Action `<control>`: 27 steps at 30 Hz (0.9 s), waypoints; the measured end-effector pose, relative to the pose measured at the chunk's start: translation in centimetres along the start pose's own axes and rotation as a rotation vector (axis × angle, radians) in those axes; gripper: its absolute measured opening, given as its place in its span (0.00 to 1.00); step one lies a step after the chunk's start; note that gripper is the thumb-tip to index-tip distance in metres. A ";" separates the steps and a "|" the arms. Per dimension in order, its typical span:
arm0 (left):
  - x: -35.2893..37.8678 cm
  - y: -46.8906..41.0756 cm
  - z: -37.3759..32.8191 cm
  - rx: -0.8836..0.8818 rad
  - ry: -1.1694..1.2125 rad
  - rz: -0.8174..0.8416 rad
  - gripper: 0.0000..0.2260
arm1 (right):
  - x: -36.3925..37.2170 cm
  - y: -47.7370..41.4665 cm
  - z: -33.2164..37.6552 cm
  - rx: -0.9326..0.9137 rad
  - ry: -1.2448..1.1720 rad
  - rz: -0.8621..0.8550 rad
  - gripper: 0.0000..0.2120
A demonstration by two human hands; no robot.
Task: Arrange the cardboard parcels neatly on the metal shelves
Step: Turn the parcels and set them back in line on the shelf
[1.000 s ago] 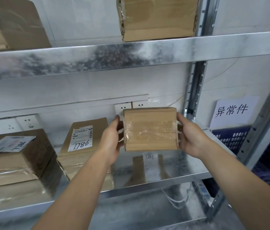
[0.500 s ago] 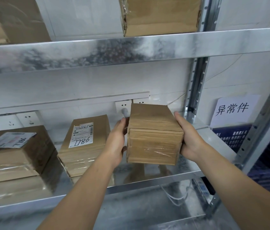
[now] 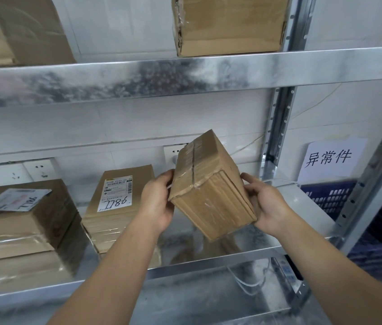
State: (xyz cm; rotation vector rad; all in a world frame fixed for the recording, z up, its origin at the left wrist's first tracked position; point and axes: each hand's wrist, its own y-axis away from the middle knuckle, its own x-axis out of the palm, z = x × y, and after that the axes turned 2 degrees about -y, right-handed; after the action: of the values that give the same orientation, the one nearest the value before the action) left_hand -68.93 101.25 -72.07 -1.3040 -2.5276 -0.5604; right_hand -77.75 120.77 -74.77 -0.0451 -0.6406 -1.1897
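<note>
A small taped cardboard parcel (image 3: 211, 184) hangs tilted above the right part of the middle metal shelf (image 3: 208, 256), its taped seam turned up and to the left. My left hand (image 3: 158, 202) grips its left side and my right hand (image 3: 265, 202) grips its right side and lower corner. Two labelled parcels lie on the same shelf: one marked 7786 (image 3: 119, 205) just left of my left hand, another (image 3: 18, 216) at the far left.
The upper shelf (image 3: 185, 76) carries a large box (image 3: 229, 24) at the right and another (image 3: 14, 29) at the left. Wall sockets (image 3: 37, 171) sit behind the shelf. A paper sign (image 3: 330, 160) and blue crates (image 3: 330, 198) stand beyond the right upright (image 3: 279, 127).
Both hands have rotated the held parcel; it was level and square to me, now it is tilted with the taped seam turned up. It stays above the shelf's right part.
</note>
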 end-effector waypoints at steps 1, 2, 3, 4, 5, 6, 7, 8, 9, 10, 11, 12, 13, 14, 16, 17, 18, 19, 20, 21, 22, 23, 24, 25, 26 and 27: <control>0.1 0.0 0.1 0.002 -0.010 0.011 0.12 | 0.0 0.0 -0.1 0.002 0.016 -0.004 0.18; 0.1 -0.1 0.3 0.008 -0.019 0.020 0.12 | 0.1 -0.2 -0.2 0.006 0.031 -0.014 0.19; 0.0 -0.1 0.4 0.016 -0.026 0.038 0.12 | 0.1 -0.2 -0.3 0.010 0.043 -0.024 0.20; 0.0 0.1 0.4 0.022 -0.032 0.064 0.12 | 0.2 -0.3 -0.5 0.012 0.061 -0.036 0.22; 0.0 0.4 0.5 0.015 -0.029 0.092 0.12 | 0.3 -0.3 -0.7 0.014 0.089 -0.047 0.23; 0.1 0.6 0.7 -0.004 -0.025 0.112 0.13 | 0.4 -0.3 -1.0 0.016 0.121 -0.053 0.24; 0.2 0.8 0.8 -0.027 -0.025 0.123 0.15 | 0.5 -0.3 -1.2 0.017 0.148 -0.065 0.25; 0.3 0.9 1.1 -0.043 -0.028 0.135 0.17 | 0.6 -0.4 -1.4 0.017 0.158 -0.080 0.25; 0.4 1.0 1.2 -0.053 -0.034 0.147 0.18 | 0.7 -0.4 -1.7 0.015 0.150 -0.102 0.23; 0.5 1.1 1.4 -0.059 -0.042 0.157 0.19 | 0.7 -0.5 -1.9 0.021 0.136 -0.122 0.20; 0.5 1.2 1.6 -0.066 -0.053 0.162 0.19 | 0.9 -0.5 -2.1 0.038 0.128 -0.129 0.16; 0.6 1.3 1.7 -0.069 -0.067 0.163 0.19 | 1.1 -0.4 -2.2 0.065 0.121 -0.126 0.16; 0.7 1.5 1.8 -0.070 -0.090 0.168 0.18 | 1.2 -0.2 -2.3 0.094 0.123 -0.114 0.19; 0.8 1.6 2.0 -0.067 -0.115 0.175 0.18 | 1.4 0.1 -2.4 0.110 0.128 -0.096 0.21; 1.0 1.8 2.2 -0.055 -0.152 0.185 0.17 | 1.6 0.5 -2.6 0.103 0.139 -0.049 0.23; 1.0 1.8 2.2 -0.052 -0.162 0.185 0.17 | 1.7 0.7 -2.7 0.094 0.146 -0.036 0.23; 1.0 1.9 2.1 -0.050 -0.169 0.184 0.17 | 1.7 0.9 -2.8 0.085 0.156 -0.029 0.24; 1.0 1.8 2.1 -0.051 -0.172 0.181 0.17 | 1.7 0.9 -2.8 0.073 0.170 -0.033 0.24; 1.0 1.8 2.0 -0.056 -0.176 0.178 0.17 | 1.7 0.9 -2.8 0.058 0.187 -0.039 0.24; 0.9 1.7 1.8 -0.061 -0.177 0.176 0.17 | 1.8 0.8 -2.6 0.046 0.214 -0.040 0.23; 0.9 1.6 1.6 -0.062 -0.177 0.173 0.17 | 1.8 0.6 -2.4 0.033 0.258 -0.048 0.23; 0.8 1.5 1.5 -0.057 -0.172 0.167 0.17 | 1.8 0.5 -2.1 0.016 0.300 -0.050 0.23; 0.8 1.3 1.4 -0.052 -0.169 0.162 0.18 | 1.8 0.3 -1.9 -0.001 0.353 -0.056 0.24; 0.7 1.0 1.3 -0.049 -0.175 0.164 0.18 | 1.8 0.1 -1.7 -0.014 0.406 -0.064 0.27; 0.7 0.9 1.3 -0.041 -0.192 0.164 0.18 | 1.6 -0.3 -1.4 -0.024 0.452 -0.074 0.28; 0.7 0.8 1.3 -0.030 -0.220 0.167 0.18 | 1.5 -0.5 -1.1 -0.032 0.485 -0.086 0.29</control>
State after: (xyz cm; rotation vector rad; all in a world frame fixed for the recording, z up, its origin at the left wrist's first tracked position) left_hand -68.69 102.75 -72.79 -1.6519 -2.5536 -0.4423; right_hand -77.35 118.86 -75.11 0.2407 -0.1980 -1.2354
